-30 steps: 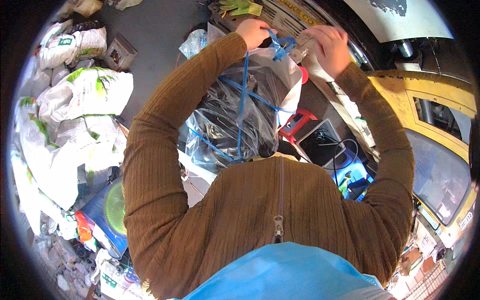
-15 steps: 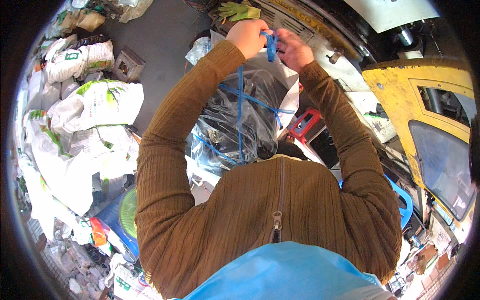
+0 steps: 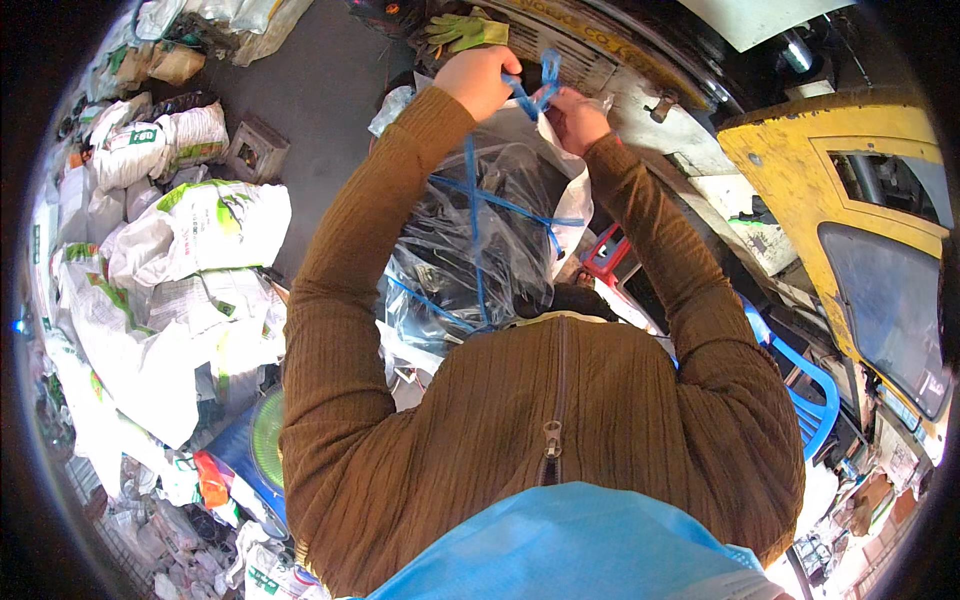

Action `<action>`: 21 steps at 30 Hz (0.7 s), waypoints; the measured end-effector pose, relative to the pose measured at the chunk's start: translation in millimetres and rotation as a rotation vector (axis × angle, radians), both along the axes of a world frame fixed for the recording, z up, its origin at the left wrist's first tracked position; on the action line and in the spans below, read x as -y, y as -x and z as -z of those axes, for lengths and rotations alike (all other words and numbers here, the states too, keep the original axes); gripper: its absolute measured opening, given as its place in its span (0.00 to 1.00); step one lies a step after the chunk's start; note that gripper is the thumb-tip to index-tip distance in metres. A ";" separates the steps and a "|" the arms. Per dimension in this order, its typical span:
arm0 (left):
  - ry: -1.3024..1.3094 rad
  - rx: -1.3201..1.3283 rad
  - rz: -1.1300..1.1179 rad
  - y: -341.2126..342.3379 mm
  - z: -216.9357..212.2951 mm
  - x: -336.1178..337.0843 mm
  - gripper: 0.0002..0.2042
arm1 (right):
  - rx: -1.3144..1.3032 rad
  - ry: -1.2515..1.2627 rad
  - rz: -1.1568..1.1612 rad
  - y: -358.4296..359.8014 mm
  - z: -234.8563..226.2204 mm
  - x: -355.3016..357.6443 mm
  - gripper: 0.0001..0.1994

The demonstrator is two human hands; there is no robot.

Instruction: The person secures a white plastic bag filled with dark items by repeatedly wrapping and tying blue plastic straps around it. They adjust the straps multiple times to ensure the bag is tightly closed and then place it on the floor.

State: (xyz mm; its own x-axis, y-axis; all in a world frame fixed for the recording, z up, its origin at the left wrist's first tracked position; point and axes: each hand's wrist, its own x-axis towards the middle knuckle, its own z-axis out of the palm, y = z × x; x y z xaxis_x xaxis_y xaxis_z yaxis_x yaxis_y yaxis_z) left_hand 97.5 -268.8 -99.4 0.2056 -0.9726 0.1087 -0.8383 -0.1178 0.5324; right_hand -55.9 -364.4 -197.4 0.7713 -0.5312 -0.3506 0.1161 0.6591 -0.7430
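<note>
Top centre of the frame, left hand (image 3: 478,80) and right hand (image 3: 575,118) gripping blue strap (image 3: 532,88) above clear plastic bundle (image 3: 475,240), elbows bending outward, white sacks (image 3: 190,270) crowding left, yellow machine (image 3: 850,200) hemming right.

Even, bright daylight fills the frame, with only soft shadows. Glare glints off the crinkled clear plastic bag (image 3: 480,240) at centre and whitens the woven white sacks (image 3: 170,300) at left. Fisheye curvature bends edges; the black rim vignettes; corners smear slightly.
</note>
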 end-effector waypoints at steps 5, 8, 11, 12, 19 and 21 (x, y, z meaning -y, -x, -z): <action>-0.058 0.170 0.061 -17.2 -15.4 -18.4 0.21 | 0.082 0.210 0.217 -10.6 -84.8 24.0 0.09; 0.003 0.014 0.132 -11.2 -19.5 -16.2 0.19 | 0.335 0.242 0.092 -14.9 -154.1 51.6 0.10; -0.196 -0.533 0.376 5.8 -23.7 -8.0 0.17 | 0.253 0.449 -0.018 -27.8 -193.3 19.3 0.09; -0.240 -0.421 0.367 11.6 -26.0 -6.7 0.15 | 0.238 0.432 -0.046 -26.5 -205.1 10.8 0.09; -0.117 -0.460 0.245 24.8 -51.1 -30.4 0.15 | 0.325 0.556 0.106 5.5 -265.6 -17.6 0.06; 0.044 -0.495 0.229 29.7 -54.6 -36.0 0.13 | 0.443 0.716 0.122 22.9 -300.3 -5.3 0.07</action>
